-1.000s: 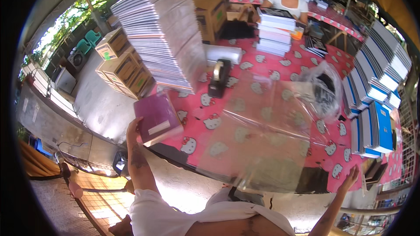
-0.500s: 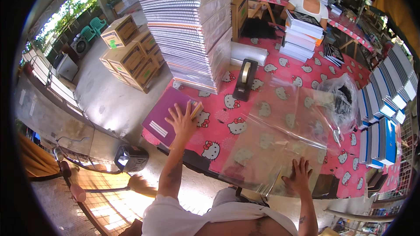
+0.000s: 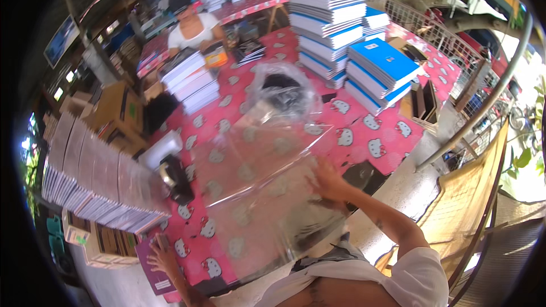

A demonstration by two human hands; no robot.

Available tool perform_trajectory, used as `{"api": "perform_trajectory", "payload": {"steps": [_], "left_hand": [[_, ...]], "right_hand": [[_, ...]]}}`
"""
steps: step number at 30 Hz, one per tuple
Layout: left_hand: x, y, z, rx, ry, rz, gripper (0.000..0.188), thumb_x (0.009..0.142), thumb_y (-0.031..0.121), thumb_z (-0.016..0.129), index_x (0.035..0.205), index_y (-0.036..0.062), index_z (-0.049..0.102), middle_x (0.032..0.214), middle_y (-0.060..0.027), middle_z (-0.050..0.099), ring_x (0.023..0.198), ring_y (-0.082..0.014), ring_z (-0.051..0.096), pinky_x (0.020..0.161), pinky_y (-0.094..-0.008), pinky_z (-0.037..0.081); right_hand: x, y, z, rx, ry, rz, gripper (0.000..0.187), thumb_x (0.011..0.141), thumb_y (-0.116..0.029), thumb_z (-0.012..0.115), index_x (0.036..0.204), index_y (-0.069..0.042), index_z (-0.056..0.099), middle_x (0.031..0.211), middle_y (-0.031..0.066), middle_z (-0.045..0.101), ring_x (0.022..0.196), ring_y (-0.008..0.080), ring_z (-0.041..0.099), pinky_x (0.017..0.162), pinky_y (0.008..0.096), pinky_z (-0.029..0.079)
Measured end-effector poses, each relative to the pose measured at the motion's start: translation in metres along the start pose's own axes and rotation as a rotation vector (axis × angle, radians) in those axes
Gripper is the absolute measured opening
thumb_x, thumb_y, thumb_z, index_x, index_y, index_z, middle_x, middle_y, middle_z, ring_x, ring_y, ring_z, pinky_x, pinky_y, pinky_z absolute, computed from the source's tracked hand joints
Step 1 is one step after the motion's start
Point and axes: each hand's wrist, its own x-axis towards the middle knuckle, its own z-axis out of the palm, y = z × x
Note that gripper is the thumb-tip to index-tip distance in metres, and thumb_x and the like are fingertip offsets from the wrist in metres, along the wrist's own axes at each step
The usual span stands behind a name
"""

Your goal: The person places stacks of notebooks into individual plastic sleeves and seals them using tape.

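Observation:
My left hand (image 3: 163,258) lies with its fingers spread on a purple notebook (image 3: 147,267) at the near left corner of the table. Several pale stripes show low on its cover. My right hand (image 3: 329,182), somewhat blurred, reaches over the right edge of a large clear plastic sheet (image 3: 256,227) with fingers stretched out. I cannot tell whether it presses on the sheet. A fold crosses the sheet's middle. Behind its left edge stands a black tape dispenser (image 3: 177,179). Just past its far side sits a crumpled clear plastic bag (image 3: 284,88) with something black inside.
A tall wrapped stack of spiral notebooks (image 3: 102,176) rises at the left, beside cardboard boxes (image 3: 116,111). Stacks of blue-covered books (image 3: 384,59) stand at the far right. Across the pink patterned table (image 3: 378,148), a person (image 3: 196,28) sits behind more stacked books (image 3: 190,82).
My view has swung to the right. My right hand has moved up from the sheet's near edge to its right side. My left hand stays on the purple notebook.

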Motion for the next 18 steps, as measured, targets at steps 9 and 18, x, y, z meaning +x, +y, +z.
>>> {"api": "perform_trajectory", "payload": {"steps": [9, 18], "left_hand": [[-0.199, 0.261, -0.032, -0.674, 0.133, 0.914, 0.067, 0.094, 0.044, 0.058, 0.147, 0.0079, 0.040, 0.149, -0.0298, 0.036, 0.139, -0.0481, 0.030, 0.113, -0.0589, 0.023], [-0.320, 0.381, -0.038, -0.444, -0.082, 0.731, 0.084, 0.089, 0.073, 0.041, 0.152, 0.0176, 0.034, 0.159, -0.0279, 0.015, 0.147, -0.0510, 0.001, 0.109, -0.0733, 0.001]], "right_hand": [[0.029, 0.381, -0.255, 1.602, 1.045, 1.135, 0.118, 0.063, -0.076, 0.075, 0.138, 0.006, 0.036, 0.121, 0.0139, 0.045, 0.113, 0.0238, 0.045, 0.104, 0.0502, 0.032], [0.079, 0.446, -0.253, 1.367, 1.097, 0.969, 0.040, 0.073, -0.029, 0.085, 0.101, -0.008, 0.065, 0.094, 0.0023, 0.069, 0.071, 0.0153, 0.062, 0.057, 0.0287, 0.045]]}}
